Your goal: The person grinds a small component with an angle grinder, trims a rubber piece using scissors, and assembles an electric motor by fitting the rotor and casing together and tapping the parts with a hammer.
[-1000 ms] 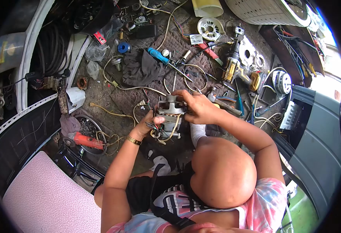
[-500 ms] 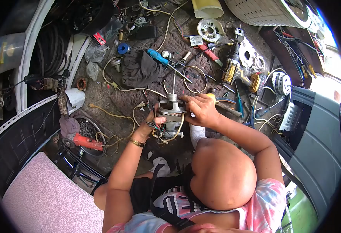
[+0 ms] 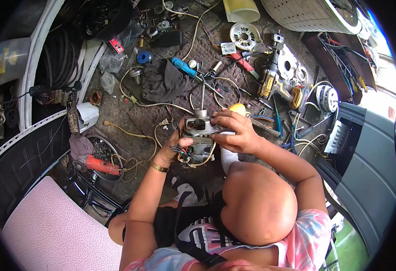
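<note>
An electric motor (image 3: 201,149) with a long shaft (image 3: 203,95) stands upright in front of me, its silver end bracket (image 3: 195,128) on top. My left hand (image 3: 175,146) grips the motor's left side, beside a bundle of coloured wires (image 3: 182,156). On the right, my right hand (image 3: 236,131) has its fingers closed against the bracket. A rounded yellow object (image 3: 238,108) shows just behind that hand; whether the hand holds it I cannot tell. A blue-handled screwdriver (image 3: 184,67) lies beyond the shaft on a dark cloth.
A yellow-black cordless drill (image 3: 270,83) lies to the right, near a white round part (image 3: 245,36). A dark rag (image 3: 164,81) is behind the motor. At left a red angle grinder (image 3: 102,165) rests on a bowl of small metal pieces. Cords cross the floor.
The bracket has come down closer to the motor body, covering the copper windings seen before. My right hand has shifted slightly and its fingers now lie flatter along the bracket.
</note>
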Motion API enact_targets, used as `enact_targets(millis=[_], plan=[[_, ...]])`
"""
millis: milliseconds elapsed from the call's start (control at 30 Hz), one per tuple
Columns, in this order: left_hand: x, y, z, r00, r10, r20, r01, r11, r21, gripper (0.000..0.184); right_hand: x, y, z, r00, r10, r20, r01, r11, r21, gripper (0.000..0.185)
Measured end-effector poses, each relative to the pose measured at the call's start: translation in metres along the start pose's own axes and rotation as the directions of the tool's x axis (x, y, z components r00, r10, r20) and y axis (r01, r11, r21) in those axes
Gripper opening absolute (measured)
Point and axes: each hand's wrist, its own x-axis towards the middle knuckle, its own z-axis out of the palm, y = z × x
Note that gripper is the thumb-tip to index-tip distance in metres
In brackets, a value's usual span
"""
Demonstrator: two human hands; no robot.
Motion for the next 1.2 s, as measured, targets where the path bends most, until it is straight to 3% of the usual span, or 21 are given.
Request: enact_targets(millis=[233,300,333,367,433,500,567,600,633,700,767,833,867,900,967,1000,1033,1100,1167,1200], plan=[[0.0,0.003,0.003,0.998,0.059,-0.022,-0.059,0.997,-0.04,0.078,-0.019,-0.003,-0.003,1.0,-0.01,-0.014,0.01,0.999,-0.033,0.021],[-0.001,0.006,0.005,0.994,0.101,-0.049,-0.099,0.994,0.056,0.079,-0.021,-0.007,-0.014,0.976,0.046,0.213,-0.074,0.989,0.126,0.019],[0.003,0.007,0.0,0.995,0.095,0.019,-0.097,0.988,0.124,0.083,-0.025,0.0,-0.013,0.977,0.038,0.212,-0.091,0.965,0.245,0.02],[0.004,0.007,-0.001,0.995,0.097,0.023,-0.099,0.987,0.123,0.083,-0.032,0.01,-0.011,0.983,0.076,0.166,-0.125,0.943,0.309,0.023],[0.003,0.011,0.004,0.995,0.085,0.058,-0.098,0.957,0.271,0.087,-0.018,0.019,-0.01,0.943,0.315,0.107,-0.332,0.876,0.35,0.036],[0.003,0.012,0.006,0.994,0.083,0.068,-0.1,0.951,0.292,0.088,0.007,0.023,-0.004,0.925,0.369,0.086,-0.361,0.788,0.499,0.067],[0.004,0.01,0.002,0.981,0.15,0.125,-0.188,0.902,0.389,0.088,0.013,0.031,-0.001,0.867,0.319,0.383,-0.498,0.543,0.676,0.086],[0.005,0.016,0.004,0.979,0.13,0.155,-0.181,0.905,0.385,0.091,0.018,0.042,-0.003,0.882,0.163,0.443,-0.422,0.69,0.588,0.092],[0.005,0.019,0.007,0.98,0.131,0.15,-0.18,0.906,0.382,0.091,0.019,0.048,-0.004,0.881,0.159,0.446,-0.423,0.687,0.59,0.092],[0.003,0.025,0.013,0.984,0.119,0.132,-0.155,0.94,0.303,0.094,0.018,0.049,-0.002,0.771,0.184,0.609,-0.56,0.652,0.512,0.093],[0.004,0.022,0.011,0.983,0.128,0.132,-0.162,0.942,0.294,0.095,0.02,0.047,-0.004,0.751,0.238,0.616,-0.61,0.608,0.509,0.087],[0.002,0.024,0.02,0.989,0.14,0.049,-0.148,0.956,0.254,0.093,0.021,0.041,0.0,0.816,0.301,0.494,-0.554,0.65,0.52,0.069],[0.001,0.022,0.019,0.99,0.141,0.03,-0.144,0.966,0.216,0.094,0.02,0.036,-0.003,0.782,0.362,0.508,-0.617,0.562,0.55,0.068],[0.001,0.021,0.019,0.989,0.142,0.029,-0.145,0.965,0.217,0.094,0.02,0.036,-0.004,0.783,0.36,0.507,-0.616,0.563,0.551,0.068],[0.001,0.019,0.018,0.975,0.214,0.061,-0.223,0.934,0.28,0.094,0.019,0.035,-0.007,0.747,0.333,0.576,-0.648,0.559,0.517,0.07],[0.001,0.016,0.016,0.983,0.176,0.061,-0.186,0.941,0.282,0.093,0.024,0.032,-0.008,0.785,0.275,0.556,-0.599,0.567,0.565,0.095],[-0.001,0.013,0.013,0.983,0.176,0.06,-0.186,0.941,0.281,0.093,0.024,0.028,-0.01,0.784,0.275,0.556,-0.599,0.567,0.565,0.095],[-0.002,0.013,0.012,0.988,0.127,0.089,-0.141,0.975,0.172,0.091,0.023,0.023,-0.018,0.769,0.281,0.574,-0.577,0.692,0.434,0.109],[-0.008,0.018,0.017,0.994,0.091,0.052,-0.099,0.976,0.193,0.1,0.021,0.012,-0.022,0.803,0.272,0.53,-0.553,0.673,0.491,0.106],[-0.011,0.019,0.016,0.997,0.066,0.032,-0.07,0.987,0.146,0.1,0.013,0.01,-0.018,0.927,0.264,0.268,-0.363,0.814,0.454,0.094]])
